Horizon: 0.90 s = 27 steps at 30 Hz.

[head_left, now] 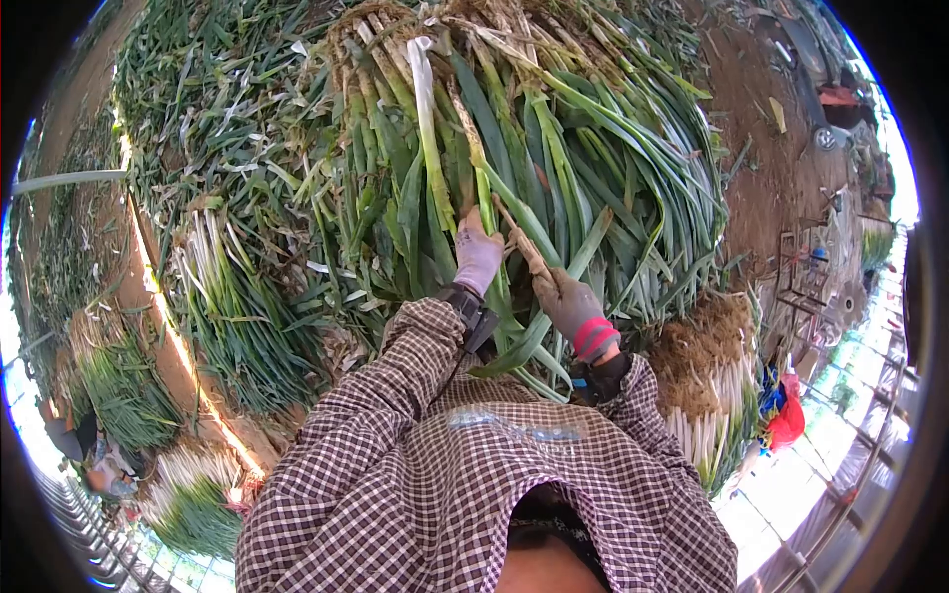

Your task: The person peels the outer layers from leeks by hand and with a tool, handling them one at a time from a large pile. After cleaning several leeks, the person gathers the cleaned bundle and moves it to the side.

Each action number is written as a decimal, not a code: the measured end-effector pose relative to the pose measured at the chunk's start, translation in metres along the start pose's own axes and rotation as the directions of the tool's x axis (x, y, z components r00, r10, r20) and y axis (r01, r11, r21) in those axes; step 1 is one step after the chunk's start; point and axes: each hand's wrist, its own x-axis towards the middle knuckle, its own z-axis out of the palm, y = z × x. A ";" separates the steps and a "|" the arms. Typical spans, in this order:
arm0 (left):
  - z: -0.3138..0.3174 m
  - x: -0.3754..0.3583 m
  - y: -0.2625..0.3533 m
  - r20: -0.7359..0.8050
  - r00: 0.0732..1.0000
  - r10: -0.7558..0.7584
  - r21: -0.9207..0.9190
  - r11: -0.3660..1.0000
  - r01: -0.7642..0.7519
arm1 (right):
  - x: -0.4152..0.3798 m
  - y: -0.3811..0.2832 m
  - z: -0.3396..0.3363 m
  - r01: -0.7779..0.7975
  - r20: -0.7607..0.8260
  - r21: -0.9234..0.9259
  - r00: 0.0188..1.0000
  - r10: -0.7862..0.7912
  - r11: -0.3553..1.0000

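My left hand (477,255), in a pale purple glove, closes around a leek (478,158) whose upper stalk has a brown, dry sheath. Just left of it lies a leek with a bare white shank (423,84). My right hand (570,304), in a grey glove with a pink cuff, is closed on a narrow brown strip that looks like a withered leaf (524,242). Both hands are low over the leafy end of a large leek pile (583,158), roots pointing away from me. Green leaves hang between my wrists, and my left fingertips are partly hidden among the stalks.
Leaf scraps (227,109) cover the ground at left. A leek bundle (232,296) lies at left, and another with brown roots (707,366) is close by my right elbow. Bare soil (751,168), a metal rack (803,282) and a red cloth-like item (787,413) are at right.
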 end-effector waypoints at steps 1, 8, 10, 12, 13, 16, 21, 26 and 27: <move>-0.006 -0.003 0.011 0.014 1.000 -0.004 -0.023 1.000 0.005 | 0.003 0.001 0.001 -0.008 -0.014 0.043 1.000 0.009 0.999; -0.024 0.008 0.005 0.292 0.927 -0.236 -0.595 0.714 0.370 | -0.014 0.011 0.018 0.014 -0.029 -0.014 0.999 -0.015 1.000; -0.026 0.008 0.003 0.318 0.919 -0.232 -0.601 0.700 0.385 | -0.013 0.001 0.017 0.006 -0.040 -0.014 0.999 -0.006 1.000; -0.024 0.013 0.000 0.336 0.909 -0.246 -0.532 0.747 0.399 | -0.007 -0.009 0.015 0.013 -0.068 -0.001 0.998 -0.013 1.000; -0.025 0.009 0.010 0.300 0.921 -0.249 -0.505 0.778 0.374 | -0.002 -0.009 0.017 0.025 -0.079 -0.024 0.997 -0.027 0.999; -0.034 0.001 0.029 0.273 0.934 -0.229 -0.463 0.820 0.336 | 0.019 -0.006 0.023 0.094 -0.147 -0.097 0.983 -0.108 0.991; -0.032 0.010 0.007 0.228 0.962 -0.148 -0.412 0.881 0.233 | 0.087 -0.016 0.023 0.083 -0.162 -0.148 0.981 -0.107 0.985; -0.043 0.005 0.008 0.173 0.979 -0.109 -0.370 0.914 0.167 | 0.167 -0.036 0.021 0.096 -0.135 -0.195 0.983 -0.123 0.976; -0.037 0.008 -0.006 0.186 0.981 -0.055 -0.469 0.872 0.138 | 0.188 -0.036 0.025 0.130 -0.152 -0.205 0.975 -0.163 0.970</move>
